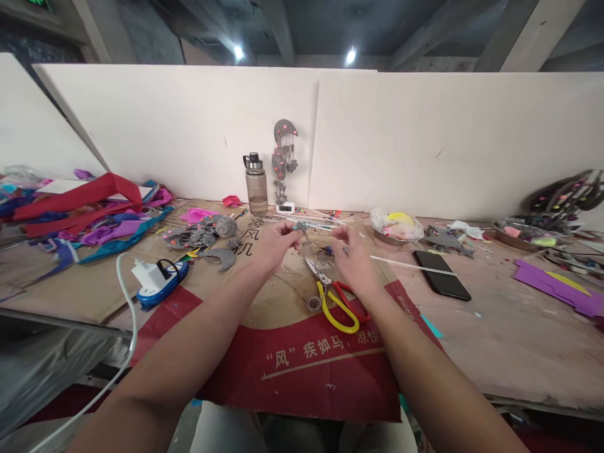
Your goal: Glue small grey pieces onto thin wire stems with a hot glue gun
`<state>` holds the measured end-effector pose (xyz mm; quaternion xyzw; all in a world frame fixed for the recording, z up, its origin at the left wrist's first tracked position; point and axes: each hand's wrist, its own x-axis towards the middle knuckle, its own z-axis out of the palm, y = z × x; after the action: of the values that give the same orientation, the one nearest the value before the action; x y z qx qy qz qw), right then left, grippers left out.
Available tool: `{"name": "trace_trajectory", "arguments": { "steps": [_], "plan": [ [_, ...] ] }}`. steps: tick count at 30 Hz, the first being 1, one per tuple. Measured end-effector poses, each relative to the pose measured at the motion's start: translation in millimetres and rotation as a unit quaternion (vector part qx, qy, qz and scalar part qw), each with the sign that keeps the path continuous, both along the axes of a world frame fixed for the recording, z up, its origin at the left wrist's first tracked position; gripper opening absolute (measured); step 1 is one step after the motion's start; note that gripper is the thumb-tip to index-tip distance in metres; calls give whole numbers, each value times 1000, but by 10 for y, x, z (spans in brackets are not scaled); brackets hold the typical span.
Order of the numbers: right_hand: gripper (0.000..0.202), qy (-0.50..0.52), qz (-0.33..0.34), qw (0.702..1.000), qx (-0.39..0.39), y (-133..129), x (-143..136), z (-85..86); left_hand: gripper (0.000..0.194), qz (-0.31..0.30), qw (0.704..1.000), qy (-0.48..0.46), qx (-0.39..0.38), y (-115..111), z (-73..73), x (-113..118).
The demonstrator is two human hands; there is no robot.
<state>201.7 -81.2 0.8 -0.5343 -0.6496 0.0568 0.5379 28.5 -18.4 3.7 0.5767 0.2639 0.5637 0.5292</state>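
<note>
My left hand [282, 244] pinches a small grey felt piece [299, 226] between thumb and fingertips, above the cardboard sheet. My right hand [352, 257] is just to its right, fingers curled together; what they grip is too small and partly hidden to tell. Below the hands lie yellow-handled scissors [343, 313], blades pointing up and left, and a red-handled tool [348, 294] partly hidden by my right wrist. A small coil of grey cord [313, 304] rests beside the yellow handle. A thin white stick [406, 264] runs from behind my right hand across the black phone [441, 275].
On the left are grey felt pieces [207, 233], a blue power strip [163, 286] with a white cable, and coloured fabric scraps [108, 207]. A water bottle [256, 187] and a hanging felt ornament [284, 154] stand by the white partition [189, 132]. A bowl [396, 226] sits at right.
</note>
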Motion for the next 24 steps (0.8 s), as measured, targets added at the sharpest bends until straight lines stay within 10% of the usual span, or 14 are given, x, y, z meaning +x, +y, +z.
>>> {"name": "trace_trajectory", "arguments": {
  "steps": [6,12,24],
  "plan": [
    [39,214,195,952,-96,114,-437,37,14,53,995,60,67,-45,-9,-7],
    [9,107,72,992,-6,98,-413,111,12,14,999,20,27,-84,28,18],
    [13,3,-4,1000,27,61,-357,107,20,-92,994,-33,-57,-206,117,75]
  ]
}}
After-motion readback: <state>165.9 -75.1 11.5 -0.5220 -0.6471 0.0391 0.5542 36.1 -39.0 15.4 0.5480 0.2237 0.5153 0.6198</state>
